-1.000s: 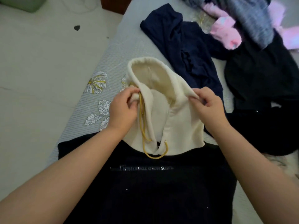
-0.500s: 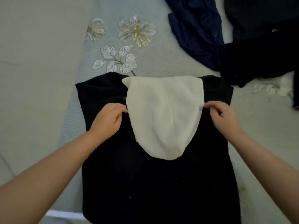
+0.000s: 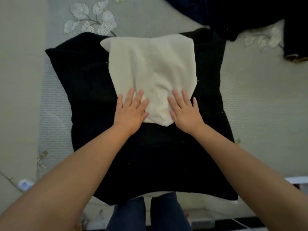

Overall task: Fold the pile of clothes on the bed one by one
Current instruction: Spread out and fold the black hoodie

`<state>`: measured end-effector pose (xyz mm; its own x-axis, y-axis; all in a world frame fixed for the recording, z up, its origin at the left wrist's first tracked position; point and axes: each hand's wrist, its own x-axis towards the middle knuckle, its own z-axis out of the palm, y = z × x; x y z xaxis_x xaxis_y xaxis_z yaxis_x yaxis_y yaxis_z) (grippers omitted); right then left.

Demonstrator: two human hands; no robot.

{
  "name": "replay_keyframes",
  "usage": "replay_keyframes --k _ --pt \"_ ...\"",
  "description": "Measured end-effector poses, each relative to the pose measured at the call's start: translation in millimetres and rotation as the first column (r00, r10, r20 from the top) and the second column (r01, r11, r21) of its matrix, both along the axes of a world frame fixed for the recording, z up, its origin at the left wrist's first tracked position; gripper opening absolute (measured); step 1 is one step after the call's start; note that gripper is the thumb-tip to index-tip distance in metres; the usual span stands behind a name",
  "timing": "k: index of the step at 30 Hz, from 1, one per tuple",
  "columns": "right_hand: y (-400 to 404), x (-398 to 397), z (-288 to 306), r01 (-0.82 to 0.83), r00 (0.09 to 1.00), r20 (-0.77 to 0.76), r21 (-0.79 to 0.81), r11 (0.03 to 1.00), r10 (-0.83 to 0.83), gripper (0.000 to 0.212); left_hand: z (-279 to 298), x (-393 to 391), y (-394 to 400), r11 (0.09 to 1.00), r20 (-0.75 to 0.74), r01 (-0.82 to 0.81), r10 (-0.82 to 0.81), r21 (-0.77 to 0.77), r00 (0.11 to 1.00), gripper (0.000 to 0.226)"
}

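Note:
A black hoodie (image 3: 93, 90) lies spread flat on the bed, its lower hem hanging over the near edge. Its cream hood (image 3: 150, 64) is folded down flat onto the black back panel, tip pointing toward me. My left hand (image 3: 131, 110) presses flat on the hood's lower left part with fingers straight and spread. My right hand (image 3: 183, 110) lies flat on the lower right part in the same way. Neither hand holds cloth.
The grey bedsheet (image 3: 260, 105) carries an embroidered leaf pattern (image 3: 93, 20) at the top left. Dark clothes (image 3: 250, 15) of the pile lie at the top right, and a dark sleeve end (image 3: 293, 55) reaches in from the right edge. Pale floor lies left of the bed.
The cream hood was turned over and laid down on the hoodie's back. Both hands let go of its edges and moved inward, now pressing flat on its lower part.

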<state>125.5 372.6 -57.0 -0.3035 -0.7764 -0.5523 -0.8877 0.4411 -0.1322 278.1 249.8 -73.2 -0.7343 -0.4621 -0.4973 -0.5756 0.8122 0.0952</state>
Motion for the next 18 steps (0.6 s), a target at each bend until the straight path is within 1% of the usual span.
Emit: replay_keyframes --k 1,2,3,4,5,6,7,8,9,10,12,14,15,16,18 --pt "4 3 1 0.016 1.000 0.005 -0.051 0.999 -0.016 0.051 -1 0 2 1.000 -0.059 -0.009 0.008 -0.012 0.998 0.050" --pt "12 7 4 0.023 1.000 0.017 -0.112 0.993 -0.021 0.050 1 2 6 0.999 -0.157 -0.031 0.029 -0.010 0.987 0.049" --pt "24 10 9 0.034 0.999 0.029 -0.179 0.983 -0.029 0.049 4 6 12 0.999 -0.282 -0.050 0.052 0.016 0.958 0.045" --pt "41 14 15 0.047 0.999 0.027 -0.249 0.967 -0.042 0.049 8 11 19 0.998 -0.417 -0.039 0.052 0.040 0.907 0.042" --pt "62 18 22 0.047 0.999 0.004 -0.305 0.951 -0.048 0.048 11 19 29 1.000 -0.517 0.004 0.011 0.029 0.856 0.040" --pt "86 23 27 0.020 0.998 -0.047 -0.341 0.940 -0.038 0.047 14 27 42 0.999 -0.577 0.051 -0.052 -0.018 0.815 0.039" --pt "111 27 30 -0.038 0.993 -0.114 -0.351 0.936 -0.002 0.047 15 36 57 0.992 -0.600 0.111 -0.129 -0.066 0.790 0.039" --pt "141 32 31 -0.126 0.982 -0.175 -0.329 0.936 0.070 0.049 15 45 77 0.981 -0.599 0.168 -0.191 -0.094 0.778 0.038" --pt "168 38 31 -0.231 0.962 -0.207 -0.279 0.932 0.177 0.052 14 53 96 0.971 -0.588 0.219 -0.231 -0.093 0.775 0.036" --pt "192 44 28 -0.342 0.931 -0.211 -0.222 0.913 0.297 0.053 12 59 113 0.963 -0.559 0.260 -0.255 -0.073 0.789 0.037" --pt "234 49 24 -0.500 0.859 -0.175 -0.085 0.862 0.482 0.053 8 70 149 0.955 -0.443 0.295 -0.272 -0.017 0.854 0.055" --pt "259 39 15 -0.585 0.795 -0.163 0.053 0.810 0.585 0.066 1 79 179 0.963 -0.340 0.268 -0.251 0.005 0.907 0.069" --pt "267 29 9 -0.624 0.759 -0.159 0.100 0.775 0.631 0.068 -2 81 192 0.972 -0.296 0.235 -0.225 -0.001 0.928 0.074" --pt "271 19 3 -0.668 0.712 -0.176 0.130 0.733 0.680 0.062 -5 81 203 0.982 -0.259 0.191 -0.188 -0.015 0.947 0.077" --pt "274 5 -7 -0.725 0.633 -0.215 0.172 0.667 0.744 0.043 -13 79 219 0.996 -0.217 0.083 -0.090 -0.043 0.972 0.084"
